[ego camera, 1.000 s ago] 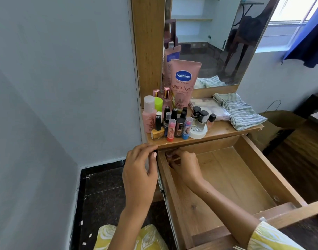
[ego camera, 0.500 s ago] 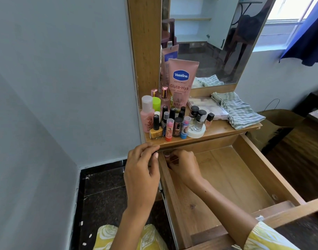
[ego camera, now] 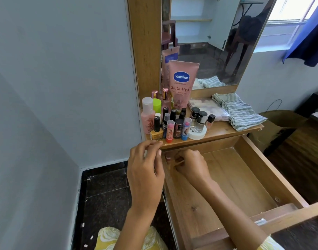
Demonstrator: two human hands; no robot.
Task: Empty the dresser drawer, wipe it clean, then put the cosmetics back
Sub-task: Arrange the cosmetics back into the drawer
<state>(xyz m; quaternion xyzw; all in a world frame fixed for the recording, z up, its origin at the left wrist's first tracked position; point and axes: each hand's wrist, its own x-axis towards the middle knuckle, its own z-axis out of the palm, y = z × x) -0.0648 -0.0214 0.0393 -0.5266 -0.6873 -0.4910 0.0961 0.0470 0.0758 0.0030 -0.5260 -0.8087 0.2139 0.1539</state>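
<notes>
The wooden drawer (ego camera: 262, 170) is pulled out and its bottom is bare. My right hand (ego camera: 190, 164) is in its back left corner, fingers curled round a small thin item that I cannot identify. My left hand (ego camera: 145, 170) is just outside the drawer's left wall, fingertips pinching a thin dark hairpin (ego camera: 157, 140) at the front edge of the dresser top (ego camera: 226, 131). Cosmetics stand crowded on that top: a pink Vaseline tube (ego camera: 181, 83), a pink bottle (ego camera: 147, 118), a yellow nail polish (ego camera: 156, 131), lip balms (ego camera: 170, 130) and several small bottles.
A folded striped cloth (ego camera: 239, 112) lies on the right of the dresser top beside a flat palette (ego camera: 205, 107). The mirror (ego camera: 208, 42) rises behind. The wall is close on the left with dark floor below. A basket (ego camera: 279, 127) stands to the right.
My left hand has risen from the drawer's corner to the edge of the dresser top. My right hand stays in the back left corner, fingers working.
</notes>
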